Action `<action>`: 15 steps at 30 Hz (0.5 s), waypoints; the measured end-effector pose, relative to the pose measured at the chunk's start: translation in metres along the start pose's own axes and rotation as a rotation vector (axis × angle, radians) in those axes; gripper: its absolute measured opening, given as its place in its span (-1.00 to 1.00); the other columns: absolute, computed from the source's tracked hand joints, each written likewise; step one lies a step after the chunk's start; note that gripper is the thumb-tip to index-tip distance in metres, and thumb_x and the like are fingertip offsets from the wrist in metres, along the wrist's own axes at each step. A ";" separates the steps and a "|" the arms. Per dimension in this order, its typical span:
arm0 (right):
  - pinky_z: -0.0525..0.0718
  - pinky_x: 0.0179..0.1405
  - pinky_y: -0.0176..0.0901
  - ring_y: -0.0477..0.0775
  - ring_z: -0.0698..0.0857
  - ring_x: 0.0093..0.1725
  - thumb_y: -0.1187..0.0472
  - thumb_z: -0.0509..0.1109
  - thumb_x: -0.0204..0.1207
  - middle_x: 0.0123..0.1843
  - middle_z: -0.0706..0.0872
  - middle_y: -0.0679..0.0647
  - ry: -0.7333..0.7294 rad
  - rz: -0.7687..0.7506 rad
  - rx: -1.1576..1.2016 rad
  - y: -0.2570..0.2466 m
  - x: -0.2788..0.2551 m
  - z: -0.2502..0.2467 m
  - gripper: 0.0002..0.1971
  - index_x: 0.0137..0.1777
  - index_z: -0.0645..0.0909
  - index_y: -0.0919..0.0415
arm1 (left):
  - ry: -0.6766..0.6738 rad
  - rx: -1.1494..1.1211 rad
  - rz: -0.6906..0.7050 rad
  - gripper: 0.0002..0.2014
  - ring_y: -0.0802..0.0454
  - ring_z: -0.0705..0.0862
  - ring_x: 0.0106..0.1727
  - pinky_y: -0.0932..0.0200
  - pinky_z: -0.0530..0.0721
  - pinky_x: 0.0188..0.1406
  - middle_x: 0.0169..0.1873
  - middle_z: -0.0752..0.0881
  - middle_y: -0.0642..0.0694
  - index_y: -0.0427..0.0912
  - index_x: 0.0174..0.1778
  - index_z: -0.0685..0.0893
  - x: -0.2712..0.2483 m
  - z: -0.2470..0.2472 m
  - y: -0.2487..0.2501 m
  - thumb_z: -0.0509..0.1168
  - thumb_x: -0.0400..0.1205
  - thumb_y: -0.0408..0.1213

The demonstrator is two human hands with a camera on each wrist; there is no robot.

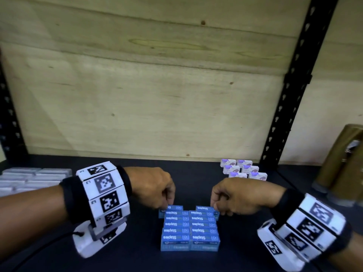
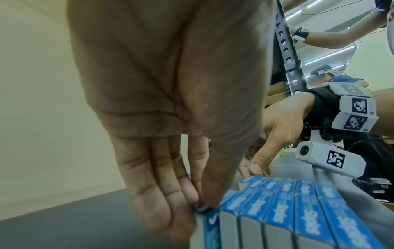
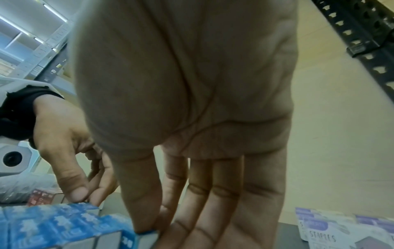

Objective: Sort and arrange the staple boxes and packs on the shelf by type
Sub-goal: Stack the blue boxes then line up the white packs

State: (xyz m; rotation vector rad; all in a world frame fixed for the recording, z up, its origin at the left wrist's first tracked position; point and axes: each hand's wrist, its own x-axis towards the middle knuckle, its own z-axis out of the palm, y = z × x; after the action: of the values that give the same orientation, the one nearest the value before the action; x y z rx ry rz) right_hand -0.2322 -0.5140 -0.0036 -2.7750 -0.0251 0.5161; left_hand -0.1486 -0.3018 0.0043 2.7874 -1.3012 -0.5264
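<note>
Blue staple boxes stand in two columns at the middle of the dark shelf. My left hand pinches the far box of the left column between thumb and fingers; the left wrist view shows this grip on the box. My right hand pinches the far box of the right column, seen close in the right wrist view on the box. Both far boxes sit slightly offset outward from their columns.
White and purple staple boxes sit in two short rows at the back right. Pale grey packs lie at the left. A brown object stands at the right beside the black upright. A plywood wall backs the shelf.
</note>
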 end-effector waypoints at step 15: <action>0.59 -0.21 -0.38 -0.20 0.67 -0.32 0.15 0.35 0.63 -0.21 0.79 -0.05 0.021 -0.062 -0.054 -0.009 0.010 0.001 -0.89 0.01 0.72 0.04 | -0.007 -0.113 0.021 -0.84 0.28 0.71 -0.20 0.37 0.66 -0.10 -0.15 0.80 0.14 0.01 0.06 0.76 0.009 0.003 0.006 0.35 0.60 -0.22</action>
State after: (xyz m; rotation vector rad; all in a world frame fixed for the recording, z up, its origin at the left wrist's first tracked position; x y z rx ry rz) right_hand -0.2229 -0.5040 -0.0047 -2.8213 -0.1221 0.4769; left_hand -0.1491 -0.3121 -0.0003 2.6803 -1.2589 -0.5891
